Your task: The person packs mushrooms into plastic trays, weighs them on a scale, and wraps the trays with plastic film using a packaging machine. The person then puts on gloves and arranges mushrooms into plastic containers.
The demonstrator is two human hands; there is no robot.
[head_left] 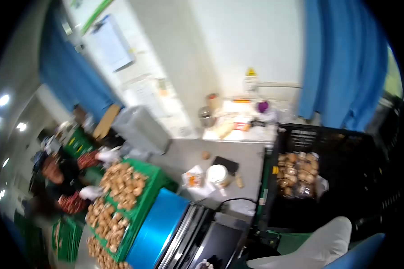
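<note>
Neither of my hands can be made out. A white, blurred shape (pixel 318 244) that looks like a covered arm bends in from the bottom right, with blue fabric beside it; any hand at its end is hidden. Above it stands a black crate (pixel 341 179) holding several clear-wrapped packs of brown mushrooms (pixel 298 175). At the bottom edge a small pale item (pixel 204 264) shows in part, too blurred to name. Next to it is a dark machine (pixel 217 242) with metal rollers and a blue panel (pixel 159 219).
Green crates (pixel 148 179) heaped with brown mushrooms (pixel 123 181) stand at left; a co-worker in white gloves (pixel 91 193) reaches over them. A grey counter (pixel 184 152) holds a white tub (pixel 217 175) and a loose mushroom (pixel 205 154). A grey bin (pixel 141 130) stands behind.
</note>
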